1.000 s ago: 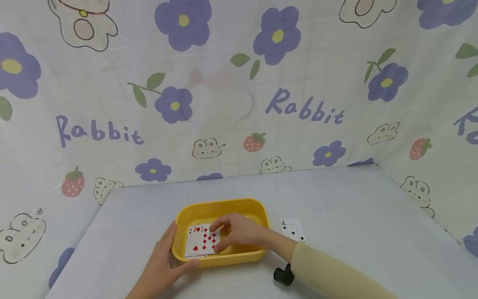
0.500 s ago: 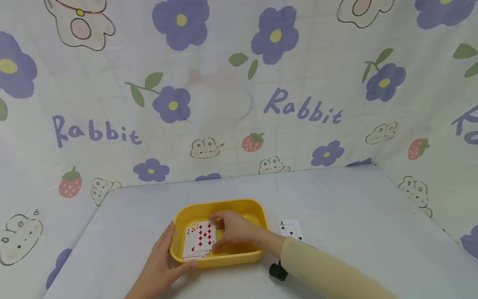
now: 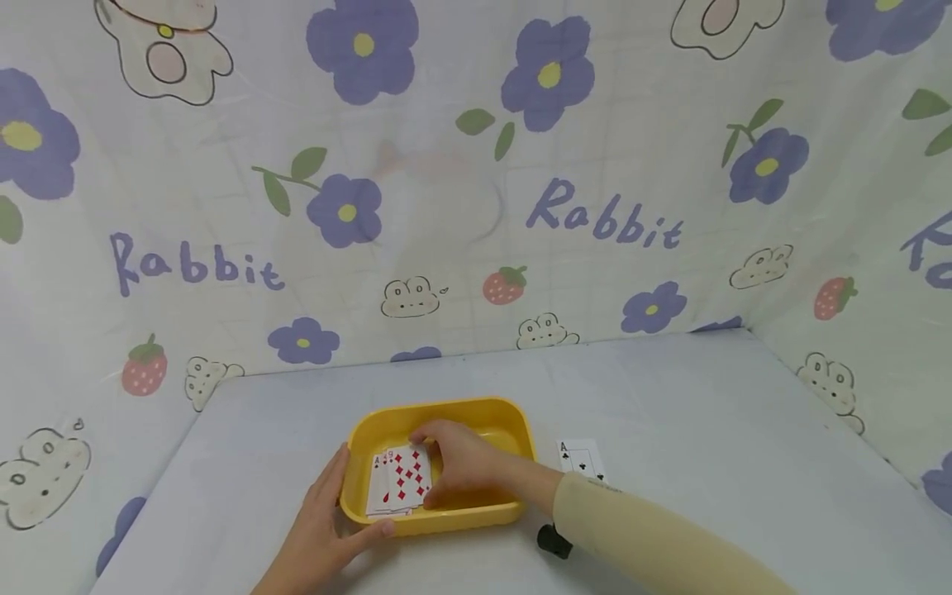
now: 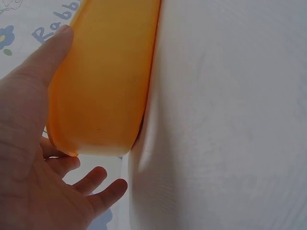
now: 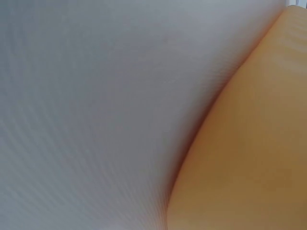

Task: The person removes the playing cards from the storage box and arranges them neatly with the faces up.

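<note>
In the head view, a few overlapping playing cards [image 3: 407, 475] lie face up at the left end of a yellow plastic tray [image 3: 491, 514]. A nine of diamonds is on top; an ace index shows at the left. My right hand [image 3: 464, 459] reaches into the tray, thumb and index finger pinching the cards at their right side. My left hand [image 3: 320, 529] holds the tray's front left corner. In the left wrist view, the thumb lies along the tray's wall [image 4: 103, 81] and the other fingers bend beside its end. The right wrist view shows the tray wall [image 5: 244, 143], without the hand.
An ace of clubs [image 3: 580, 459] lies on the white table right of the tray, partly behind the right forearm. A small black object [image 3: 554, 541] shows below the right sleeve [image 3: 632, 529]. A patterned cloth [image 3: 446, 207] hangs behind the table.
My right hand has shifted slightly left inside the tray. The nine of diamonds has slid left, closer over the cards beneath. My left hand stays at the tray's corner.
</note>
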Tool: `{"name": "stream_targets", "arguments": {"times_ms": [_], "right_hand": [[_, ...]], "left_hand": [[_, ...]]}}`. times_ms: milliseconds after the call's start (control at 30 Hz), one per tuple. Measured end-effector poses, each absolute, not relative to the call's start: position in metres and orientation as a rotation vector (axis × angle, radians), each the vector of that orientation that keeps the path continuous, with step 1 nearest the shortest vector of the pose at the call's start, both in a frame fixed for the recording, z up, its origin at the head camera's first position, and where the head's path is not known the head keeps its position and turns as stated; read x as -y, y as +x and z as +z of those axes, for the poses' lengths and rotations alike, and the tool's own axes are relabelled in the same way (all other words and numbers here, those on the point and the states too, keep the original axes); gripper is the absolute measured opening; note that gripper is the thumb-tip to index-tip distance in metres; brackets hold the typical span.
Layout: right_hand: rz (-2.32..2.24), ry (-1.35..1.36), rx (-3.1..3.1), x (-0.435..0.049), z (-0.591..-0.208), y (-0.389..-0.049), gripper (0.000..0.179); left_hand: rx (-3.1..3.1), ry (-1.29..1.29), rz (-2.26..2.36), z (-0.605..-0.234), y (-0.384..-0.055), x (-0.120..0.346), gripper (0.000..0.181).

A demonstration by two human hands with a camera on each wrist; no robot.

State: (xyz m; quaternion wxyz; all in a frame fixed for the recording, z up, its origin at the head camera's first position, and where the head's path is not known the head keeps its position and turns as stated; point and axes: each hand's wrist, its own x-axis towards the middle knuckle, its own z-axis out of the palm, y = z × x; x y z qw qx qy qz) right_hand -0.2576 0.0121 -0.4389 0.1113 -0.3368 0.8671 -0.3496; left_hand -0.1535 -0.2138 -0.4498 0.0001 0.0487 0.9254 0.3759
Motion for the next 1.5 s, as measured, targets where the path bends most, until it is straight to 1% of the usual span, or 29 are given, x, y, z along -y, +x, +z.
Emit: {"name": "stream_targets", "arguments": {"times_ms": [200, 433, 567, 933, 1133, 1500], "right_hand": [[-1.027, -1.08, -2.527, -0.0135, -0.4387, -0.255, 0.08], [-1.033, -1.087, -2.485, -0.0139, -0.4401, -0.2543, 0.085], [-1.03, -1.105, -2.494, -0.014, -0.4397, -0.256, 0.085], [-1.22, -1.004, -2.379, -0.0166, -0.4402, -0.2566, 0.088], [-1.245, -1.014, -2.385, -0.0155, -0.4395, -0.259, 0.089], [-1.228, -1.015, -2.362, -0.0165, -0.4383, -0.2562, 0.085]], "left_hand": [[-2.928, 0.173, 1.169, -0.4513, -0.1525, 0.2138, 0.121], [-2.894, 0.114, 1.155, -0.4499, -0.1508, 0.2126, 0.122], [-2.893, 0.107, 1.153, -0.4482, -0.1513, 0.2125, 0.122], [-2.919, 0.178, 1.176, -0.4504, -0.1514, 0.2138, 0.12], [-2.973, 0.235, 1.182, -0.4506, -0.1518, 0.2146, 0.119], [-2.914, 0.136, 1.141, -0.4486, -0.1519, 0.2123, 0.123]]}}
